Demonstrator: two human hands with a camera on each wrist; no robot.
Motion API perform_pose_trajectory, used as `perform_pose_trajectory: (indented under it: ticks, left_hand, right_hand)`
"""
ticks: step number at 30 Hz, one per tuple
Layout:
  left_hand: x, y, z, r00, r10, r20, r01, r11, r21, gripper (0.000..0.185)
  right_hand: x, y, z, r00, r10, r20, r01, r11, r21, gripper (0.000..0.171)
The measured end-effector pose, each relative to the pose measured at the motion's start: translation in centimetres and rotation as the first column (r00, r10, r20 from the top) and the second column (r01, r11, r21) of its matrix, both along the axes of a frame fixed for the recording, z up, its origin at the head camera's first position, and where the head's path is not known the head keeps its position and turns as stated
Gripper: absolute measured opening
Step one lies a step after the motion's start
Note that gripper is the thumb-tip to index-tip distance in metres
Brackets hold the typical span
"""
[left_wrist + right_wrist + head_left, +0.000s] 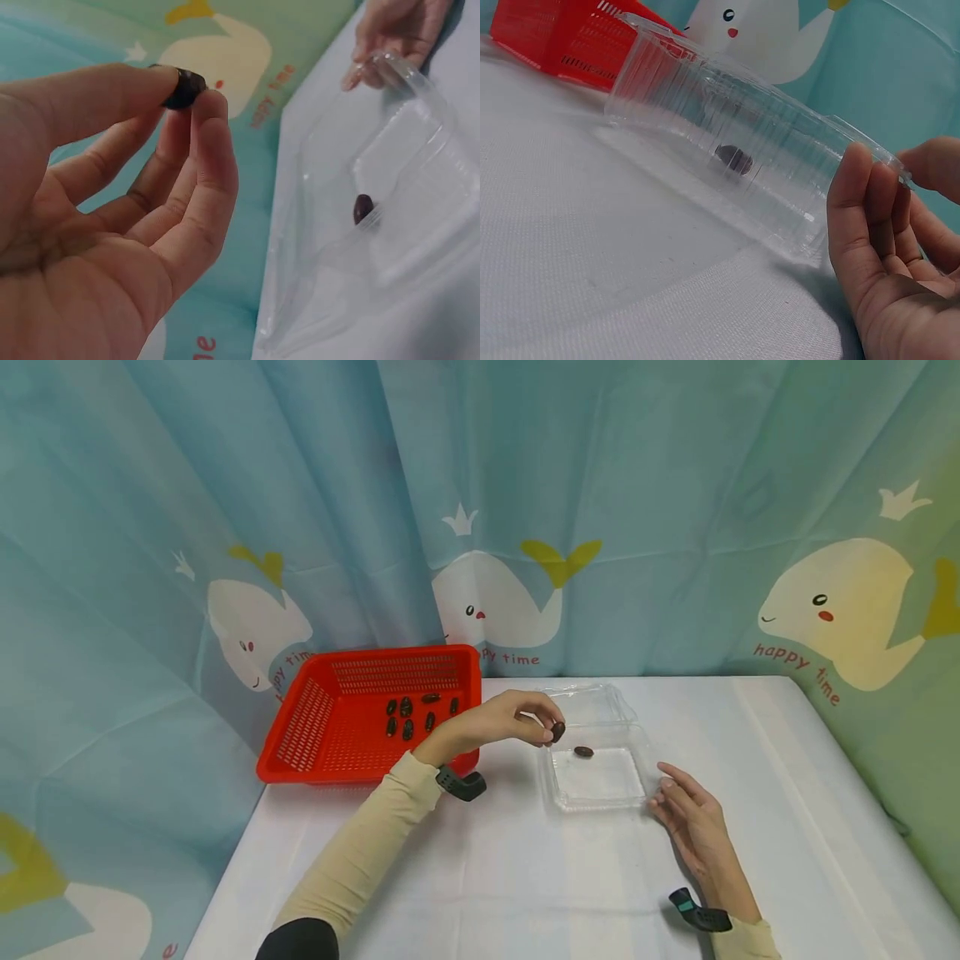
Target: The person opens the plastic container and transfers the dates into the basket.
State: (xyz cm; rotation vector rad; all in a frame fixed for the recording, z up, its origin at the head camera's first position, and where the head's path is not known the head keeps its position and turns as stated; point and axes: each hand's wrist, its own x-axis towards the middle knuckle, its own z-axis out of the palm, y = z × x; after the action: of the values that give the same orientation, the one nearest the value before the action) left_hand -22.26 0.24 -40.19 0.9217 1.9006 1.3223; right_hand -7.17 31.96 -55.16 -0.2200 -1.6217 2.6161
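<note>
My left hand (510, 718) pinches a dark brown date (558, 732) between thumb and fingertips, above the left side of a clear plastic clamshell box (570, 803). In the left wrist view the same date (184, 88) shows between the thumb and index finger. The box stands with its lid (588, 702) folded back. A second date (583, 752) lies on the box floor, near its back left. My right hand (693, 822) grips the box's right rim; the right wrist view shows its thumb above the rim and its fingers (851, 187) against the outer wall.
A red plastic basket (315, 760) with slotted walls stands at the table's back left, partly behind the left forearm. Several dates (407, 729) lie spread in its right half. A whale-print curtain (637, 610) hangs along the back and sides of the white-covered table (555, 877).
</note>
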Motion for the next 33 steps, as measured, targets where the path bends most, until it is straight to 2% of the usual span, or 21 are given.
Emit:
perform_pose_trajectory:
  ticks: [4, 8, 12, 21, 28, 33]
  left_hand:
    - [-0.2, -1.2, -0.2, 0.999, 0.019, 0.047, -0.021, 0.999, 0.04, 0.022]
    - [-0.2, -2.5, -0.3, 0.995, 0.074, 0.067, -0.076, 0.997, 0.032, 0.022]
    - [-0.3, -3.8, -0.3, 0.989, 0.127, 0.078, -0.129, 0.991, 0.026, 0.022]
    - [-1.2, -5.8, -0.1, 0.98, 0.186, 0.077, -0.192, 0.978, 0.084, 0.024]
    - [-1.8, -8.0, -0.3, 0.946, 0.3, 0.126, -0.312, 0.946, 0.088, 0.031]
    - [-2.5, -10.2, -0.4, 0.91, 0.376, 0.173, -0.394, 0.915, 0.083, 0.036]
  right_hand:
    - [0.1, -0.1, 0.0, 1.0, -0.006, 0.003, 0.006, 1.0, 0.019, 0.031]
    - [0.1, -0.2, 0.0, 1.0, -0.01, 0.014, 0.01, 0.999, 0.039, 0.031]
    - [0.1, -0.2, 0.0, 1.0, -0.01, 0.024, 0.009, 0.999, 0.047, 0.031]
    - [0.0, 0.1, 0.0, 1.0, -0.002, 0.017, 0.001, 0.999, 0.037, 0.03]
    - [0.0, -0.1, 0.1, 1.0, 0.007, 0.019, -0.007, 1.0, 0.022, 0.03]
    - [0.1, -0.1, 0.2, 1.0, 0.006, 0.029, -0.007, 1.0, 0.02, 0.03]
